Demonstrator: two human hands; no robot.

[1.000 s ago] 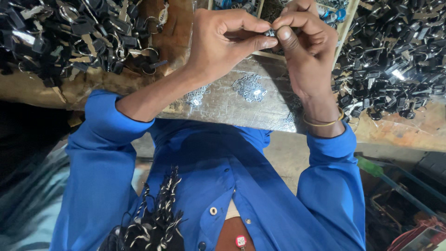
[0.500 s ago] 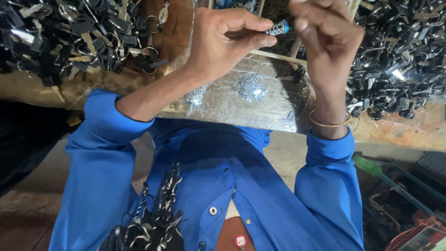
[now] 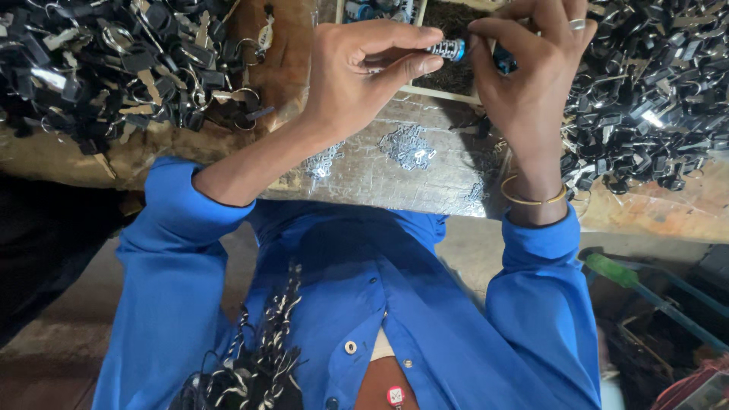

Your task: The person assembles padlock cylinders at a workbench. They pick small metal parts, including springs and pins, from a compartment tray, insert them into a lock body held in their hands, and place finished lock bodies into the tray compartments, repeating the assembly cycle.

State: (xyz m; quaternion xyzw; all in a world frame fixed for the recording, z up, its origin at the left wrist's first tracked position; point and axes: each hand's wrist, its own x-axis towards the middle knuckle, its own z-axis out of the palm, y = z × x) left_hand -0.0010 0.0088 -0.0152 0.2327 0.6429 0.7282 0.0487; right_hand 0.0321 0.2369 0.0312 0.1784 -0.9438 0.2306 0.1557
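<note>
Both hands were up over the far edge of the workbench (image 3: 380, 178): the left hand (image 3: 364, 72) had its thumb and fingers pinched shut on a small knurled metal piece with a blue tip (image 3: 448, 50). Its long axis ran left-right, blue end pointing at the right hand (image 3: 531, 68), which was closed on something dark right beside it, practically touching. Piles of black key fobs (image 3: 99, 61) sat at both sides.

A worn wooden workbench (image 3: 137, 163) runs across the far part of the scene, its brown surface scuffed. Heaps of black key fobs and metal rings (image 3: 99, 61) cover its left end, and a second heap (image 3: 653, 99) covers the right. A sheet of shiny metal (image 3: 395, 178) lies at the middle. Below, a dusty concrete floor (image 3: 463, 250) shows near the bench. A green-handled tool (image 3: 615, 273) lies at the right. Soft daylight falls evenly.
</note>
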